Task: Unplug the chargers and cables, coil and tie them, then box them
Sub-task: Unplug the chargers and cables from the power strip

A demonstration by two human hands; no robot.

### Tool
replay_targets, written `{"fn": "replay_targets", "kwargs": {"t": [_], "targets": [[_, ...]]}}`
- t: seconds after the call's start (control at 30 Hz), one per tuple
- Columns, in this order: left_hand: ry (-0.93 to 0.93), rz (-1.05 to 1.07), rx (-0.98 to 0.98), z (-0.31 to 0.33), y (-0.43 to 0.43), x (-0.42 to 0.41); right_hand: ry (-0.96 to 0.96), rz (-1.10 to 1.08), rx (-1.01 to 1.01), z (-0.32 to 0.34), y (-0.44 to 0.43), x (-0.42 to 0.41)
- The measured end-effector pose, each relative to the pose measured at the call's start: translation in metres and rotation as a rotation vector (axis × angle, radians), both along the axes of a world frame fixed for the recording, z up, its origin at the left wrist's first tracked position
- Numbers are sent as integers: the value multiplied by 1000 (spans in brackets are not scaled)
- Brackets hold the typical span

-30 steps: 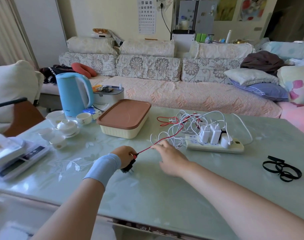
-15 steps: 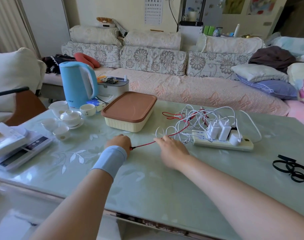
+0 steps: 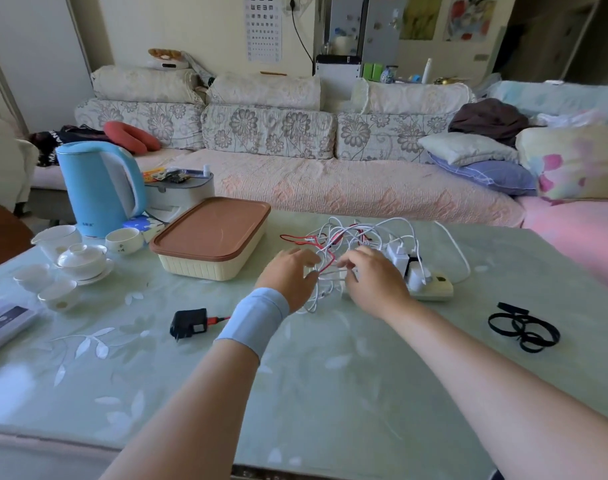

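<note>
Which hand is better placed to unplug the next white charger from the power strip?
Right. The right hand lies next to the white chargers on the power strip; the left hand is farther, across the cable tangle.

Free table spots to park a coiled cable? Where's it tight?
Bare: the wide near strip from black charger across to black straps, and the right side past the power strip. Crowded: tea set, kettle and lidded box at left, plus the cable tangle where left hand and right hand reach in.
</note>
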State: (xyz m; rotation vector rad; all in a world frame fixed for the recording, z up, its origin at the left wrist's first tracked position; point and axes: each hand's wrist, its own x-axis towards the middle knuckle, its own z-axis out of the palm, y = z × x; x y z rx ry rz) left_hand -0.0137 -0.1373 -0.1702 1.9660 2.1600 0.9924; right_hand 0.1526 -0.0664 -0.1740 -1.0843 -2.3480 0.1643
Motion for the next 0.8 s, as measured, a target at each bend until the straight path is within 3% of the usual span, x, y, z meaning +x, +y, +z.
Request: {"fn": "replay_targets", "kwargs": {"t": [0.1, 0.23, 0.4, 0.5, 0.6, 0.8], "targets": [[-94, -105, 66, -1, 30, 41, 2, -135, 72, 2, 28, 32], [-98, -158, 50, -8, 67, 75, 102, -238, 6, 3, 55, 58], [-48, -117, -78, -12, 100, 82, -88, -241, 113, 0, 71, 66], [-126, -140, -175, -13, 112, 84, -144, -208, -11, -4, 78, 67], [-84, -157, -243, -19, 122, 87, -231, -178, -86, -10, 85, 65], [-51, -170, -190, -35, 135, 85, -171, -117, -93, -12, 94, 65]]}}
